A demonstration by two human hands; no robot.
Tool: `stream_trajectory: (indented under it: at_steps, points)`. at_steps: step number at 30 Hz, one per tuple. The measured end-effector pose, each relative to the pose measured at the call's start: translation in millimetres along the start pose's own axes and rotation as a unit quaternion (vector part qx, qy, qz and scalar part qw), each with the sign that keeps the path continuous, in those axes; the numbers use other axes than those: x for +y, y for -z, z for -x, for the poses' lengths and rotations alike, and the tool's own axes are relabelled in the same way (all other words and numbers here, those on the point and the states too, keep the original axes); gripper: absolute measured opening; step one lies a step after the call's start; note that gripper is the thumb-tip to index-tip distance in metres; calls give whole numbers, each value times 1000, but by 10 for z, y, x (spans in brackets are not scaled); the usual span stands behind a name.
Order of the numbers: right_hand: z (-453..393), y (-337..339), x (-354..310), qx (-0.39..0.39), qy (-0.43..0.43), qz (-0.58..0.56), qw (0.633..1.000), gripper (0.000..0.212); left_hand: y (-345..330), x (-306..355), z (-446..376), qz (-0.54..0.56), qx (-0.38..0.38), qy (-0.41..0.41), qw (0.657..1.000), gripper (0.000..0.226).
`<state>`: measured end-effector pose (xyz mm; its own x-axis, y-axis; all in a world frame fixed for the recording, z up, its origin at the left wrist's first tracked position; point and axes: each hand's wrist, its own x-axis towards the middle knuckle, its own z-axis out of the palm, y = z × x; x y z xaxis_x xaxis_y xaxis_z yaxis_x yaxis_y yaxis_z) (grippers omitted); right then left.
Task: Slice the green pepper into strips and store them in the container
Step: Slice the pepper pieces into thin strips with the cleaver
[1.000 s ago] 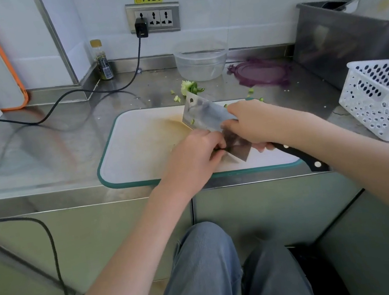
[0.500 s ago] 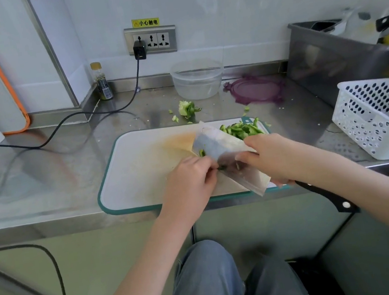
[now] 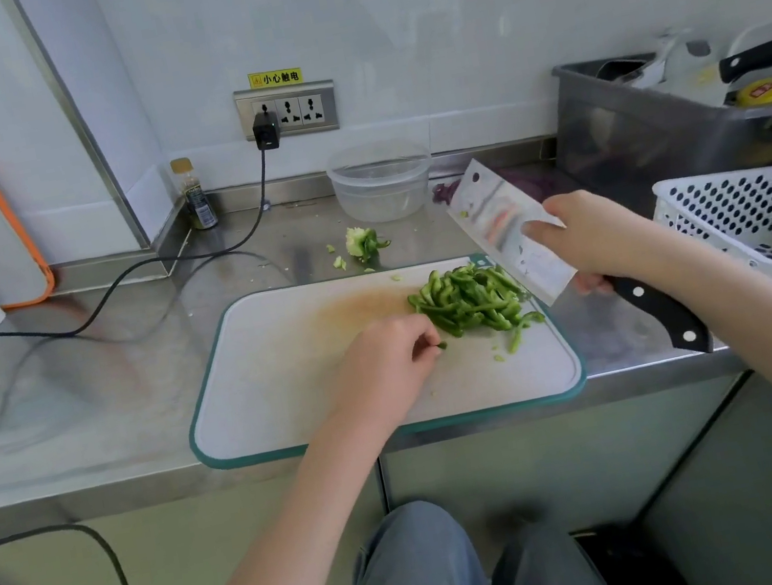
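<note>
One change: cleaver (image 3: 511, 239) now lifted off pile, upper right; I see right hand (image 3: 591, 238) gripping it.
L hand (image 3: 382, 367): pinches a strip.
Strips (image 3: 470, 300): cut done, container (image 3: 381, 179) next.

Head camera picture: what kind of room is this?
Probably a work kitchen: a steel counter, a cutting board with green pepper strips, and a cleaver in the right hand.

1 head view looks forward and down, close over the counter (image 3: 82, 397).

Steel counter (image 3: 82, 397) against pale wall (image 3: 425, 1), wall socket (image 3: 287, 111) with black plug, steel cabinet fronts below
</note>
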<state>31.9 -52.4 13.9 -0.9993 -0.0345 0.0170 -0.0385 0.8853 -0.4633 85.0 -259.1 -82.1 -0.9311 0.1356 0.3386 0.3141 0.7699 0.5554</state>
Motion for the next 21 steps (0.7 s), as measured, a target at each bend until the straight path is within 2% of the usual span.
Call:
stream_trajectory:
  at_steps: [4,11,15,21]
  points:
    - [-40,-27,165,28,-28,30,999,25,-44,38,-84,-16,-5,-8,1000,6]
    - [-103,-222,230,76,-33,126,989,26,-78,-81,-154,51,9,21,998,10]
    - [-94,-347,86,58,-17,146,987,28,-65,-44,-218,15,3,5,1000,11]
    - [-40,-494,-75,21,51,166,985,25,-55,-74,-259,5,3,-24,1000,13]
